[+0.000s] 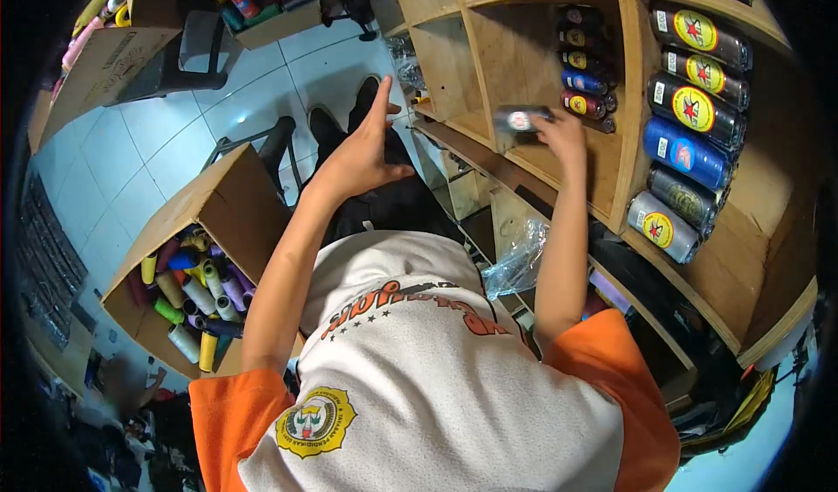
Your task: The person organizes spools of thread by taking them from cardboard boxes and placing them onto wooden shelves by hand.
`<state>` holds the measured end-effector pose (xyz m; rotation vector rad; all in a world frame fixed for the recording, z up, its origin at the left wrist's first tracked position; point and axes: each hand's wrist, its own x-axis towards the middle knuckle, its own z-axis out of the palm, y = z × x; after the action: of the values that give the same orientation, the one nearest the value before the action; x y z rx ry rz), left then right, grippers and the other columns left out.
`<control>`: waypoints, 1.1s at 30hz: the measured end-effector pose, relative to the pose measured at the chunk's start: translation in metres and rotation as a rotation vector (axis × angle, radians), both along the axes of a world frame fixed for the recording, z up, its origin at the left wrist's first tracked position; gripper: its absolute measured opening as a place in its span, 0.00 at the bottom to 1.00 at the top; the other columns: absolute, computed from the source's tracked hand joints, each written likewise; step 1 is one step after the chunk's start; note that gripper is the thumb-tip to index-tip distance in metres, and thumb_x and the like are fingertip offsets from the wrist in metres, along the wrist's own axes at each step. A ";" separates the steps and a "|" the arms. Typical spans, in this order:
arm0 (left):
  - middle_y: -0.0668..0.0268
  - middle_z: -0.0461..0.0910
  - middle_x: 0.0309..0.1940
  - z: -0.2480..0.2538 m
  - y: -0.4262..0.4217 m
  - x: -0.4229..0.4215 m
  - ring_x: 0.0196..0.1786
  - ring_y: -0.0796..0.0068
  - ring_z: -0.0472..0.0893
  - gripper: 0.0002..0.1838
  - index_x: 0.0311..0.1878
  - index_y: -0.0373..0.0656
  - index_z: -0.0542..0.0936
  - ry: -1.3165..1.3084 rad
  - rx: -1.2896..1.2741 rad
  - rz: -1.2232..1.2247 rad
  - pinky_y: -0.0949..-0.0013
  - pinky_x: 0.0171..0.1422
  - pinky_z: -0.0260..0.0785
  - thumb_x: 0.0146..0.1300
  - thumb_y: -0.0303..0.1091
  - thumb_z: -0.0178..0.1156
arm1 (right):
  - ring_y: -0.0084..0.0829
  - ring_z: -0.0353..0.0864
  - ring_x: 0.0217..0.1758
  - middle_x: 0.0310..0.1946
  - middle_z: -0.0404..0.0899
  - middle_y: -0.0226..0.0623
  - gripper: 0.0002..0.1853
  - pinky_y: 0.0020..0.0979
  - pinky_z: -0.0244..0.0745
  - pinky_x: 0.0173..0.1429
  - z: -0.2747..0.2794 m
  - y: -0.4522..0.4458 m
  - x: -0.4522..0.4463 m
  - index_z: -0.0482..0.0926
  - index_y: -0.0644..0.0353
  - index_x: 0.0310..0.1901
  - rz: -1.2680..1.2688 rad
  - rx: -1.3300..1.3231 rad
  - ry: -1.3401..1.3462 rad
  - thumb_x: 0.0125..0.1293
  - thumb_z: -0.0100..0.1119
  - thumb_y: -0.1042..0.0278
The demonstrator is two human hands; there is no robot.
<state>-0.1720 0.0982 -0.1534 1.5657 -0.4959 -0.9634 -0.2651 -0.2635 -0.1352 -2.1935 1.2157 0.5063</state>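
Note:
My right hand (pixel 561 137) grips the end of a dark, plastic-wrapped spool of thread (pixel 521 120) with a round label, slightly blurred. It is at the front of a wooden shelf compartment, left of a column of smaller-looking wrapped spools (pixel 583 80) in black, blue and dark red. My left hand (pixel 360 160) hangs in the air over my legs, its fingers spread and nothing in it. Further right, another compartment holds a column of larger-looking spools (pixel 694 108) in black, blue and grey, with yellow or red labels.
A cardboard box (pixel 188 221) of colourful thread cones stands at my left. Another box (pixel 105 77) of cones is at the far left, near a black chair (pixel 196 55). Crumpled clear plastic (pixel 521 261) hangs below the wooden shelf (pixel 630 99). The floor (pixel 249 90) is tiled.

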 end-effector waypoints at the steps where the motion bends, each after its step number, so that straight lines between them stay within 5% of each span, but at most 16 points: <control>1: 0.45 0.63 0.64 -0.002 0.003 0.000 0.65 0.47 0.68 0.66 0.74 0.50 0.31 0.022 0.001 0.006 0.54 0.66 0.63 0.43 0.25 0.74 | 0.39 0.83 0.40 0.39 0.83 0.45 0.23 0.33 0.76 0.44 0.004 -0.012 -0.002 0.81 0.64 0.46 0.050 -0.182 0.085 0.52 0.69 0.56; 5: 0.47 0.63 0.64 -0.010 0.014 -0.002 0.65 0.48 0.68 0.65 0.74 0.55 0.31 0.047 0.029 0.030 0.52 0.66 0.63 0.45 0.24 0.72 | 0.51 0.78 0.54 0.50 0.80 0.47 0.29 0.38 0.71 0.59 -0.002 -0.062 -0.006 0.79 0.60 0.52 -0.052 -0.561 0.466 0.51 0.69 0.50; 14: 0.48 0.64 0.64 -0.010 0.040 -0.002 0.64 0.49 0.69 0.64 0.74 0.56 0.31 0.027 0.128 0.068 0.51 0.64 0.64 0.47 0.23 0.71 | 0.44 0.77 0.57 0.54 0.76 0.52 0.30 0.36 0.72 0.59 -0.055 -0.154 -0.031 0.80 0.59 0.51 -0.253 -0.718 0.525 0.48 0.70 0.49; 17: 0.47 0.67 0.61 -0.011 0.046 -0.003 0.62 0.48 0.72 0.63 0.74 0.54 0.33 0.003 0.160 0.078 0.54 0.63 0.66 0.46 0.24 0.71 | 0.42 0.78 0.57 0.53 0.78 0.49 0.31 0.36 0.72 0.59 -0.049 -0.164 -0.032 0.80 0.57 0.51 -0.343 -0.579 0.500 0.46 0.72 0.50; 20: 0.47 0.68 0.60 -0.012 0.049 -0.004 0.60 0.48 0.73 0.62 0.74 0.53 0.34 0.005 0.177 0.084 0.56 0.62 0.68 0.47 0.24 0.70 | 0.41 0.80 0.54 0.51 0.80 0.45 0.30 0.35 0.73 0.59 -0.016 -0.131 -0.011 0.81 0.56 0.50 -0.308 -0.532 0.561 0.45 0.72 0.51; 23: 0.48 0.69 0.61 -0.012 0.051 -0.002 0.60 0.49 0.73 0.61 0.75 0.55 0.35 -0.004 0.176 0.082 0.55 0.59 0.68 0.48 0.24 0.70 | 0.39 0.81 0.52 0.49 0.81 0.43 0.27 0.36 0.73 0.58 -0.041 -0.150 -0.024 0.82 0.57 0.47 -0.289 -0.695 0.543 0.44 0.73 0.54; 26: 0.49 0.69 0.61 0.004 0.053 0.008 0.60 0.51 0.74 0.58 0.75 0.55 0.38 0.027 0.177 0.121 0.55 0.58 0.69 0.50 0.25 0.69 | 0.42 0.80 0.54 0.49 0.80 0.46 0.25 0.38 0.72 0.59 -0.014 -0.106 -0.015 0.82 0.56 0.48 -0.023 -0.699 0.552 0.47 0.70 0.57; 28: 0.50 0.70 0.59 0.004 0.058 0.014 0.56 0.55 0.77 0.55 0.75 0.54 0.41 -0.028 0.143 0.166 0.59 0.56 0.70 0.51 0.25 0.68 | 0.47 0.79 0.53 0.47 0.80 0.49 0.21 0.42 0.73 0.56 -0.009 -0.051 0.007 0.81 0.55 0.48 -0.201 -0.644 0.254 0.51 0.65 0.62; 29: 0.51 0.71 0.58 0.007 0.061 0.021 0.52 0.58 0.78 0.53 0.74 0.52 0.44 -0.051 0.152 0.176 0.61 0.54 0.71 0.51 0.25 0.67 | 0.51 0.80 0.48 0.42 0.81 0.52 0.17 0.45 0.75 0.51 -0.022 -0.031 0.007 0.79 0.59 0.44 -0.027 -0.829 -0.051 0.52 0.61 0.64; 32: 0.58 0.76 0.47 0.012 0.069 0.044 0.41 0.67 0.78 0.47 0.73 0.49 0.51 -0.178 0.141 0.270 0.67 0.46 0.72 0.53 0.24 0.66 | 0.52 0.80 0.41 0.36 0.80 0.55 0.11 0.46 0.75 0.47 -0.028 0.066 0.049 0.77 0.66 0.38 0.239 -0.725 -0.054 0.55 0.56 0.69; 33: 0.60 0.76 0.42 0.019 0.073 0.057 0.38 0.69 0.78 0.45 0.72 0.48 0.53 -0.174 0.146 0.292 0.68 0.45 0.72 0.53 0.24 0.66 | 0.52 0.80 0.39 0.32 0.80 0.54 0.10 0.46 0.74 0.45 -0.030 0.094 0.058 0.78 0.65 0.34 0.282 -0.406 -0.182 0.57 0.56 0.66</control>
<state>-0.1152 0.1716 -0.1346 1.8050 -0.3095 -0.6555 -0.2071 -0.1699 -0.1650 -2.7087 0.9809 0.1682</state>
